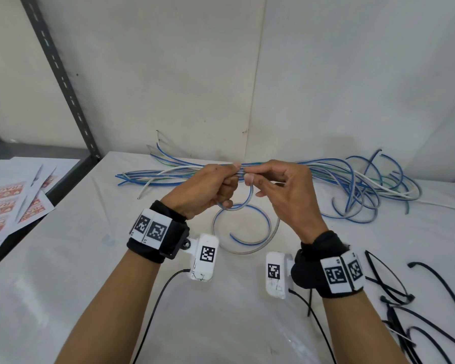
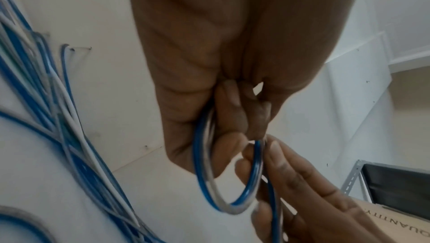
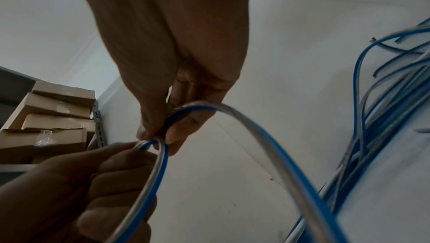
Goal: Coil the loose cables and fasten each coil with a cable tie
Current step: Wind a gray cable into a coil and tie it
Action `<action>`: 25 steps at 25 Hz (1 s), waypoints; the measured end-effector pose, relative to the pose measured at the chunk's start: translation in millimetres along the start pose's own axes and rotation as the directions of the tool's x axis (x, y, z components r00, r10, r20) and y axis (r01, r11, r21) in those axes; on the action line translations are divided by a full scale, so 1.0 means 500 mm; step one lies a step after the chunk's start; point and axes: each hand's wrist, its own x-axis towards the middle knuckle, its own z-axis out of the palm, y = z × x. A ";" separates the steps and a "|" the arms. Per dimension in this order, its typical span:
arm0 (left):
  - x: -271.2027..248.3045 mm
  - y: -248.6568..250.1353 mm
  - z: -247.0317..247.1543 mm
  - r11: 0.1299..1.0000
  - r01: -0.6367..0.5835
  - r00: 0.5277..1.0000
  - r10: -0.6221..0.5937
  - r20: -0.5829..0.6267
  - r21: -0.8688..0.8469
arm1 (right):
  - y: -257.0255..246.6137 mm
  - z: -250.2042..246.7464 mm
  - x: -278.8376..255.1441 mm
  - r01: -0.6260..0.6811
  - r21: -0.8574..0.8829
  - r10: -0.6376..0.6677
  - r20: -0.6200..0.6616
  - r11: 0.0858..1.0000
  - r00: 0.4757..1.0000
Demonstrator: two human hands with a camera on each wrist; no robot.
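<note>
Cable (image 1: 243, 227), blue and clear, loops at frame centre from table (image 1: 63, 285) up to left hand (image 1: 202, 190) and right hand (image 1: 286, 195), whose fingers (image 1: 248, 178) pinch its small loop between them, though springy turns could slip and uncoil before black ties (image 1: 405, 298), lower right, fasten them.

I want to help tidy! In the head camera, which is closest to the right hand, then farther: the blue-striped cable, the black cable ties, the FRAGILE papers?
1. Blue-striped cable, pinched by the right hand.
2. Black cable ties, near right.
3. FRAGILE papers, far left.
</note>
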 end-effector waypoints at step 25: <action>0.020 0.002 0.004 0.894 -0.150 0.983 0.089 -0.161 -0.422 | 0.018 0.051 -0.003 0.035 0.247 0.011 -0.179 0.968 0.984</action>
